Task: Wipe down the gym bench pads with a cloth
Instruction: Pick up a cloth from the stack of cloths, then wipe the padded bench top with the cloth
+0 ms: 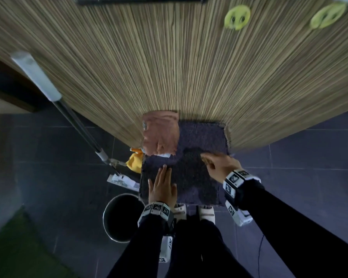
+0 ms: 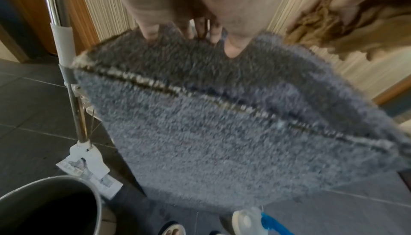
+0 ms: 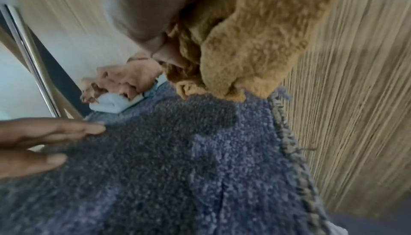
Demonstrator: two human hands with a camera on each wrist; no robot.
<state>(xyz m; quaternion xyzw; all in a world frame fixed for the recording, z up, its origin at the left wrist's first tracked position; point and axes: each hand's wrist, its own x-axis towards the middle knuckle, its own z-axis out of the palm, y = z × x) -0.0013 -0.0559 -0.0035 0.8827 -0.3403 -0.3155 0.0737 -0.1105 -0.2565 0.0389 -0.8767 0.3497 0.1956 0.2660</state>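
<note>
Right wrist view alone shows the right hand point(image 3: 169, 33) bunching the tan cloth point(image 3: 255, 45); left hand point(image 1: 162, 187) lies flat.

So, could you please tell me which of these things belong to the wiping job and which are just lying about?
Job:
- tan cloth, bunched in the right hand
- grey pad, darker patches showing
- left hand, flat on the pad

Lying about:
- pink cloth on the pad's far corner
- mop against the wall
- bucket
- yellow cloth
</note>
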